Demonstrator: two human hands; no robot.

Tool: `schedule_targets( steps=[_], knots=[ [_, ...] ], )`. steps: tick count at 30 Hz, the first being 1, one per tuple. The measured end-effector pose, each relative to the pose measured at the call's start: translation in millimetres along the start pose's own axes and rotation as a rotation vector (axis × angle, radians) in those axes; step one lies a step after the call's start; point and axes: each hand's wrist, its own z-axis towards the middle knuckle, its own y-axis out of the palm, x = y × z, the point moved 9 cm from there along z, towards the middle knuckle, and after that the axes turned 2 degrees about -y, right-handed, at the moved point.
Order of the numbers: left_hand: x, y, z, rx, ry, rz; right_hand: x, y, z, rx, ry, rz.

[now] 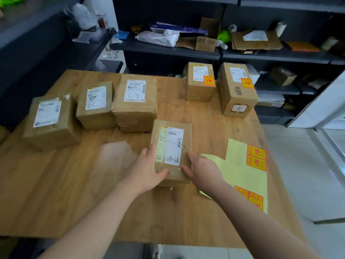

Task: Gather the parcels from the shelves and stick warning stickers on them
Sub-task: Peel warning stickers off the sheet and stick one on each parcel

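A brown parcel point(172, 146) with a white label lies near the middle of the wooden table point(74, 184). My left hand point(147, 169) grips its left side and near corner. My right hand point(199, 169) presses against its right side. To the right lies a yellow sticker sheet point(240, 174) with orange and yellow warning stickers. Three unstickered parcels stand in a row at the left: one point(50, 122), one point(96, 105) and one point(136, 103). Two parcels at the back right, one point(200, 82) and one point(236, 88), each carry a warning sticker.
Dark shelves point(168, 49) behind the table hold flattened cardboard, plastic bags and small boxes. Lower shelves at the right point(276, 88) hold more packages. A white frame point(317, 113) stands at the right beside the table's edge.
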Motion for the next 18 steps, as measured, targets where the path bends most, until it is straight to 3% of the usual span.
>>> schedule_targets(
  steps=[12,18],
  knots=[
    [-19,22,-37,-0.049,-0.054,-0.036,-8,28,-34,-0.062,-0.028,0.019],
    [19,0,-40,0.135,0.071,0.202,28,3,-59,0.045,0.085,-0.01]
  ],
)
